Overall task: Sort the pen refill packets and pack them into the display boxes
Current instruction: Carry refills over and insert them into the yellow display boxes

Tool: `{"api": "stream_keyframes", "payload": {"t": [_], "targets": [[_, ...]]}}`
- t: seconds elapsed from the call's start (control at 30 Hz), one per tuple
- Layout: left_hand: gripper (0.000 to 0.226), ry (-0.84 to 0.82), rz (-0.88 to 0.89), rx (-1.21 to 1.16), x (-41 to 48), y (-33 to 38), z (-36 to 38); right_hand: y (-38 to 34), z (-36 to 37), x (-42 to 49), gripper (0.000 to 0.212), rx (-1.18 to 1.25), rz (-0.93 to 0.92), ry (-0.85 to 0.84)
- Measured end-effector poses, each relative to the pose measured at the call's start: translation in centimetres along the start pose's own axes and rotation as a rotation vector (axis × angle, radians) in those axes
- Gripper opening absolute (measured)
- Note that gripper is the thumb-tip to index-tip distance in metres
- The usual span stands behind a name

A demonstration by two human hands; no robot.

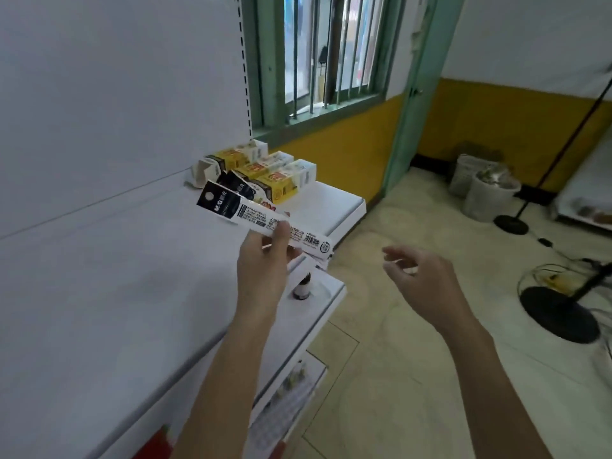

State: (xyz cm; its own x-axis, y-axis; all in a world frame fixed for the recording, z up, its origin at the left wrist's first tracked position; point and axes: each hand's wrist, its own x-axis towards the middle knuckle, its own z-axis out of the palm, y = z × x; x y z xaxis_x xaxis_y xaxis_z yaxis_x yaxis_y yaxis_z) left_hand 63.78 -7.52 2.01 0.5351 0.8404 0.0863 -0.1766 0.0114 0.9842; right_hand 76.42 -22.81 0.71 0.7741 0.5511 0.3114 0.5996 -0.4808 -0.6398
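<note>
A: Where is the packet [255, 215]?
B: Your left hand [261, 263] pinches it between thumb and fingers. It is slanted above the shelf [334, 208] edge, near the boxes [275, 175].
A: And your right hand [425, 283]?
B: Apart from the packet, holding nothing, fingers loosely curled and spread.

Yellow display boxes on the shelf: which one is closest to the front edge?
The rightmost display box, with bare shelf just beyond it. The others line up behind it toward the back panel.
</note>
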Motion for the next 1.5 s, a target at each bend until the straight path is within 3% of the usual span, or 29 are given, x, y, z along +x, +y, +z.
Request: {"api": "stream_keyframes", "payload": {"t": [0.17,0.4,0.5,0.63,0.73,0.8,0.9,1.17,1.37,1.5], "targets": [[0.027,0.17,0.088,-0.18,7.9,0.8,2.6,-1.0,2.2,10.8,0.024,0.091,-0.2,-0.071],[0.019,0.43,0.184,-0.041,14.0,2.8,2.8,-4.7,5.9,21.9,0.03,0.253,-0.453,-0.274],[0.009,0.63,0.227,-0.009,14.9,2.7,1.1,-4.4,8.2,25.3,0.036,0.185,-0.541,-0.39],[0.01,0.935,0.275,-0.071,14.7,1.2,0.2,-4.0,12.1,28.4,0.05,0.134,-0.562,-0.69],[0.018,1.197,0.269,-0.088,13.6,-0.6,0.7,-3.8,14.4,29.7,0.066,-0.189,-0.799,-0.687],[0.017,1.298,0.265,-0.089,12.9,-1.5,1.4,-4.0,14.8,30.4,0.071,-0.261,-0.88,-0.667],[0.013,1.326,0.28,-0.147,12.0,-2.4,2.6,-3.8,15.1,31.0,0.072,-0.155,-0.89,-0.747],[0.013,1.158,0.338,-0.326,12.2,-1.2,5.5,-1.9,14.5,31.8,0.06,0.541,-0.706,-0.829],[0.012,1.183,0.469,-0.441,11.7,-0.2,6.4,-1.7,14.7,31.5,0.064,0.649,-0.733,-0.862],[0.008,1.168,0.402,-0.395,11.8,-0.7,6.3,-2.0,14.7,31.4,0.06,0.701,-0.7,-0.895]]}}
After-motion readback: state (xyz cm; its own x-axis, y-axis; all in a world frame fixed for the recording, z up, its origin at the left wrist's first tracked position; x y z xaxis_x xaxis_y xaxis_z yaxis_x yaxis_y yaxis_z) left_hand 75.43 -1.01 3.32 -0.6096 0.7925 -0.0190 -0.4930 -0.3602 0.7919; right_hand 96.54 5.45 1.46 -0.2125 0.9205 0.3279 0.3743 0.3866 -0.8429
